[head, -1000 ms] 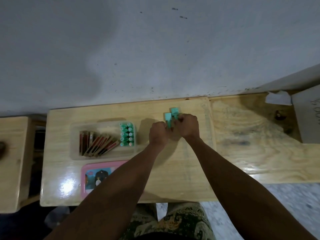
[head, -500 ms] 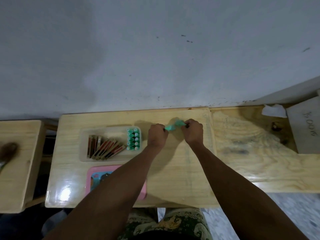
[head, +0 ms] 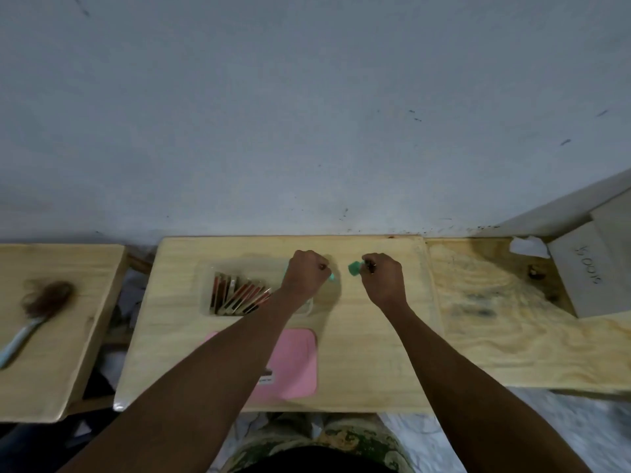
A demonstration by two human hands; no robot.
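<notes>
My right hand (head: 380, 276) pinches a small teal cap-like piece (head: 354, 268) just above the wooden table (head: 372, 353). My left hand (head: 305, 274) is curled into a fist over the right end of a clear tray (head: 205, 291); a sliver of a teal piece (head: 331, 276) shows at its fingertips. The two teal pieces are apart, with a gap of bare wood between the hands. The tray holds several red and gold lipstick-like sticks (head: 239, 295). The teal tubes in the tray are hidden behind my left hand.
A pink case (head: 290, 363) lies near the table's front edge under my left forearm. A hairbrush full of hair (head: 37, 308) lies on a separate table at left. At right, a stained plywood board (head: 512, 319), crumpled paper (head: 527, 246) and a white box (head: 590, 268). Wall behind.
The hands, joined on the teal pieces a second ago, have pulled apart sideways. One piece is now in each hand. The camera has tilted up, so the table sits lower in view.
</notes>
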